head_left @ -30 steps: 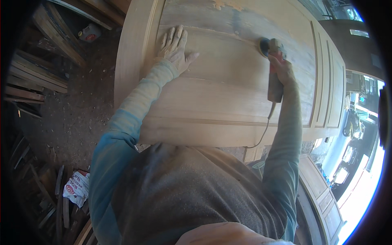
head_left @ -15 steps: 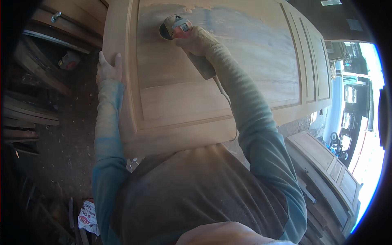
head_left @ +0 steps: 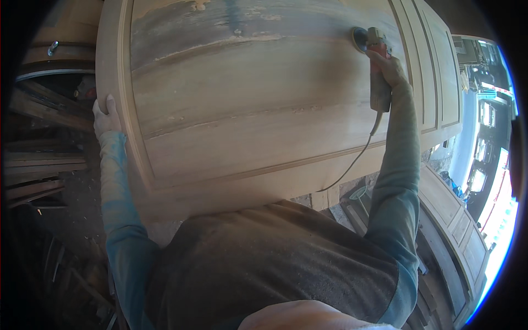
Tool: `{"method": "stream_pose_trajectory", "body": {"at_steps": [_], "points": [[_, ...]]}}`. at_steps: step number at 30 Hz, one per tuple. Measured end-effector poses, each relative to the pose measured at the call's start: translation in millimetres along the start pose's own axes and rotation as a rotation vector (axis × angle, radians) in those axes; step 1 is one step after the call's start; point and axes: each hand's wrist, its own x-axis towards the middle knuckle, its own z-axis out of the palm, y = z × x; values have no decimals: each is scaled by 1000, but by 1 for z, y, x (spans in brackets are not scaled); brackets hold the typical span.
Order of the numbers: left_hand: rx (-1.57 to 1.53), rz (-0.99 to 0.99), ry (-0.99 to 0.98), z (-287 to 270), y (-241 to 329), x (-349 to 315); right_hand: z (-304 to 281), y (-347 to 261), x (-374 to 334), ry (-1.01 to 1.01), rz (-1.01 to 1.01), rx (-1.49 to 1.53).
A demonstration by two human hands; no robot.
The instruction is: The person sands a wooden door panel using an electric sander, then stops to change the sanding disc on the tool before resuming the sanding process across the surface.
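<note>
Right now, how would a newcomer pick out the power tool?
Find the large panelled wood piece across the upper middle. Toward its right side, the right hand grips the power tool. Unlike the wood around it, it has a red-and-grey body, round dark disc and trailing cord.

One left hand (head_left: 107, 116) and one right hand (head_left: 389, 69) showed, with one angle sander (head_left: 379, 93) in the right, one power cord (head_left: 357, 160) below it, one panelled wooden door (head_left: 247, 126) beneath, and one further door (head_left: 437, 203) to its lower right.
</note>
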Motion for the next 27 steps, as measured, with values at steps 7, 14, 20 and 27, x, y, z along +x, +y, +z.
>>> {"method": "stream_pose_trajectory", "body": {"at_steps": [7, 14, 20, 27], "points": [[35, 7, 47, 8, -10, 12, -44, 62, 59, 110, 0, 18], [10, 39, 54, 14, -13, 14, -50, 56, 42, 51, -47, -26], [34, 48, 53, 13, -8, 14, -41, 52, 34, 18, -98, -75], [57, 19, 57, 14, -13, 15, -50, 48, 35, 23, -38, 33]]}}
